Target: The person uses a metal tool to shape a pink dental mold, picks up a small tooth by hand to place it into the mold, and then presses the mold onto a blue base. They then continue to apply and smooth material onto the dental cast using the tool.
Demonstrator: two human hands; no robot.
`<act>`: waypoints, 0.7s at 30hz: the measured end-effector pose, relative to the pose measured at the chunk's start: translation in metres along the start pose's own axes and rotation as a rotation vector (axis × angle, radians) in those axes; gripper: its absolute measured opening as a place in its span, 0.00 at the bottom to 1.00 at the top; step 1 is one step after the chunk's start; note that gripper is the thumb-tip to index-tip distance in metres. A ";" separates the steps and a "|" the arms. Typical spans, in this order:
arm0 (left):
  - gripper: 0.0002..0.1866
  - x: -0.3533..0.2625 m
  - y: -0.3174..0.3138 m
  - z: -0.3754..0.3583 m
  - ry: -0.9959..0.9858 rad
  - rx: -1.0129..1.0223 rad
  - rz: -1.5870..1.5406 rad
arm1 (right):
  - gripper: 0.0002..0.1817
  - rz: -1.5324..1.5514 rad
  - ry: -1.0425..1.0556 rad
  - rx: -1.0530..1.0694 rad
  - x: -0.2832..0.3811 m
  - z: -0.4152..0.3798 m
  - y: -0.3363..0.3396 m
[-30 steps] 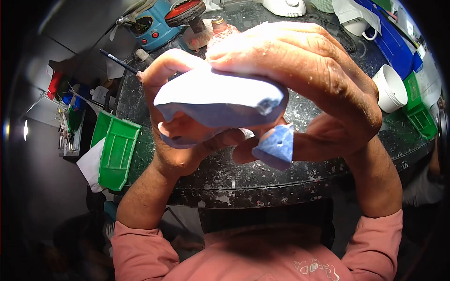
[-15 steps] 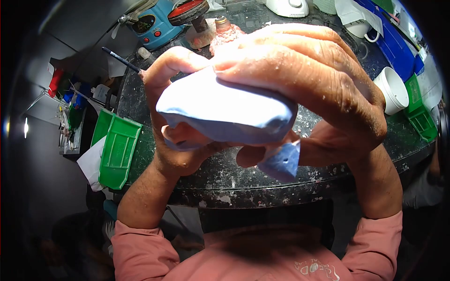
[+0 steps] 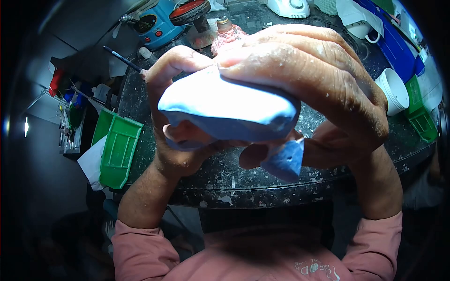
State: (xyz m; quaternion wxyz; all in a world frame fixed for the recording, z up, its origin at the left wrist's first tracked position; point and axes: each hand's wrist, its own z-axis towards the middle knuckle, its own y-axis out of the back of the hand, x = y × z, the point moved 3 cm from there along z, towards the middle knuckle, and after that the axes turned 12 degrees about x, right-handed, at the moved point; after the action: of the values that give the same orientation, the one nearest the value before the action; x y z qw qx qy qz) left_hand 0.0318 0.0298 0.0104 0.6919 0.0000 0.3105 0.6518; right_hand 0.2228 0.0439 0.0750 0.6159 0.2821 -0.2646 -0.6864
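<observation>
Both my hands grip a pale blue plaster dental cast (image 3: 229,105) close to the camera, its upper face brightly lit. My left hand (image 3: 164,89) wraps around its left side, fingers bent at the top edge and beneath. Fingers of my right hand (image 3: 323,79) curl over the top right of it. Below the main block hangs a smaller blue piece (image 3: 283,161) with a small dark hole, against my right hand's lower fingers. Past the knuckles of my left hand pokes a thin dark rod (image 3: 123,60) with pale lettering; how it is held is hidden.
Behind are a blue machine (image 3: 159,28), a round dish of red material (image 3: 190,11) and a pink-crusted burner-like piece (image 3: 228,35). A green tray (image 3: 121,152) lies left on the stained black bench (image 3: 220,192). A white tub (image 3: 393,91) and green bin (image 3: 422,110) stand right.
The cast and both hands have shifted very slightly to the right. The grip looks the same.
</observation>
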 end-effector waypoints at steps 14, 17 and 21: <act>0.47 -0.017 -0.005 0.001 0.341 -0.075 -0.010 | 0.37 0.143 0.190 -0.199 -0.021 -0.013 -0.016; 0.44 -0.020 -0.005 0.016 0.212 -0.040 -0.013 | 0.47 0.231 0.129 -0.164 -0.040 -0.024 -0.031; 0.40 -0.020 0.012 0.010 0.157 0.142 0.438 | 0.46 0.177 0.078 -0.126 -0.040 -0.023 -0.025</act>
State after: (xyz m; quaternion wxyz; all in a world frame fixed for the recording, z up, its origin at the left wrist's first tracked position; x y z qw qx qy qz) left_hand 0.0259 0.0182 0.0324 0.5060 0.0653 0.4010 0.7609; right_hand 0.2250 0.0854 0.0436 0.7005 0.2448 -0.2204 -0.6331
